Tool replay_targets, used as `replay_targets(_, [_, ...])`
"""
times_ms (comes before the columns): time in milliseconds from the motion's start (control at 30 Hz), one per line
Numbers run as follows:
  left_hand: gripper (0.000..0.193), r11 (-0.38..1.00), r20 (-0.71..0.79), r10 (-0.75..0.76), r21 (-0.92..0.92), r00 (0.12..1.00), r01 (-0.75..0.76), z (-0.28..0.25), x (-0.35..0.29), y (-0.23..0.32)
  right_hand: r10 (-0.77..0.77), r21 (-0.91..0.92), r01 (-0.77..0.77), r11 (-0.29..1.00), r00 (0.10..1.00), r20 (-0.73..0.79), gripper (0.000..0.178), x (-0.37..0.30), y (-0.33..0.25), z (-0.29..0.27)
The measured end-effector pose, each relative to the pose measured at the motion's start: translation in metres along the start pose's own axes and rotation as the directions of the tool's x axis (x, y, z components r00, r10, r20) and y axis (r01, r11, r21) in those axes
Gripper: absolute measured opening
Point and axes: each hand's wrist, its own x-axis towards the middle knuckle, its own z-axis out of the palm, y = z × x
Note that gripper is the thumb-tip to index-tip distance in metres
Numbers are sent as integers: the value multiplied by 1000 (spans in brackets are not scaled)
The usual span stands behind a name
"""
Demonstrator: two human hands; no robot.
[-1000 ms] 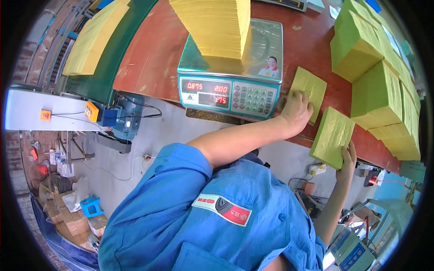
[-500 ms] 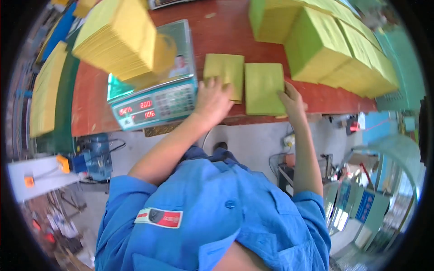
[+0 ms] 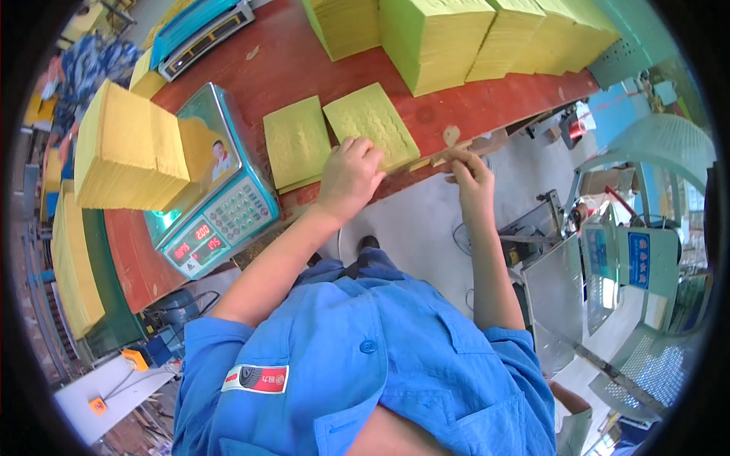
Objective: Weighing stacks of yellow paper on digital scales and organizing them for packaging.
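Two low stacks of yellow paper lie side by side near the front edge of the table. My left hand (image 3: 351, 176) rests by the near edge of the right stack (image 3: 376, 121), its fingertips bent onto the paper and its thumb apart. Just left of it is the other stack (image 3: 296, 144), with a textured top. My right hand (image 3: 473, 182) is at the table edge, thumb and fingers closed together beside a small tan strip (image 3: 437, 161). What the fingertips hold there is too small to name.
A teal digital scale (image 3: 242, 204) bears a tall yellow paper stack (image 3: 133, 148) on the left. Tall yellow stacks (image 3: 441, 45) line the back right of the red table (image 3: 293, 67). A second device (image 3: 205, 38) stands at the far left; a metal chair (image 3: 646, 258) is at right.
The view has turned, so the scale and paper appear tilted. My right hand has left the side of the right stack and is at the table edge. My left hand is now at the right stack.
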Motion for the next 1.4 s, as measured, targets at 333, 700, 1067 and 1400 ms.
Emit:
replay_targets(333, [8,1000,-5,28,-12,1000,-28,2,4,-2,189,153,-190,970,982,22,21,-40,17,-2])
replay_targets(700, [7,996,-148,88,25,985,-85,-2,7,4,76,147,-84,986,995,61,21,-22,-13,20])
replay_targets(1067, [17,979,-109,164,-104,980,-175,-34,-67,14,252,-96,-235,967,932,261,27,-39,-43,67])
replay_targets(1400, [30,303,167,-498,-886,851,351,-202,-95,-30,-293,-3,313,950,891,347,29,-92,-198,162])
